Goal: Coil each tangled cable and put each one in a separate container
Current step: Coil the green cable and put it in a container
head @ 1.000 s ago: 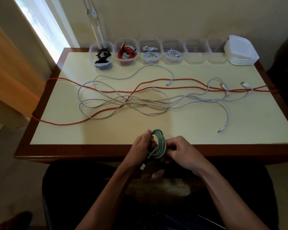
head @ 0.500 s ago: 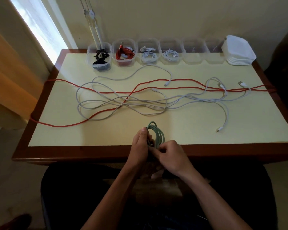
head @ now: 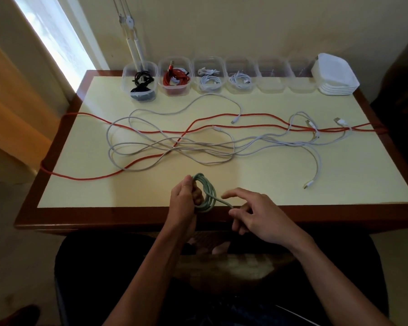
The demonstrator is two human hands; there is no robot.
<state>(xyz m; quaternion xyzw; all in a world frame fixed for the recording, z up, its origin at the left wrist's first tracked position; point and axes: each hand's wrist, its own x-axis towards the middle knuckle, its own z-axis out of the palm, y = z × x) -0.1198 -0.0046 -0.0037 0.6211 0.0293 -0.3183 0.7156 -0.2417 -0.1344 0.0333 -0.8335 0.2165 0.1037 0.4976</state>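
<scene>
A pale green cable (head: 207, 194) is wound into a small coil over the table's near edge. My left hand (head: 183, 201) grips the coil's left side, fingers curled through the loop. My right hand (head: 252, 212) holds the cable's loose end between thumb and curled fingers, with its index finger stretched out toward the coil. A long red cable (head: 257, 115) and tangled white cables (head: 198, 149) lie spread across the table. Clear containers line the far edge; two at the right (head: 273, 84) (head: 303, 84) hold nothing.
The other containers hold a black cable (head: 141, 83), a red cable (head: 174, 77) and white cables (head: 210, 80) (head: 240, 80). White lids (head: 335, 76) are stacked at the far right corner. The red cable hangs over both table ends. A curtain and window are at left.
My right hand has drawn away from the coil to the right, pulling the green cable's end out with it. My left hand keeps its grip on the coil.
</scene>
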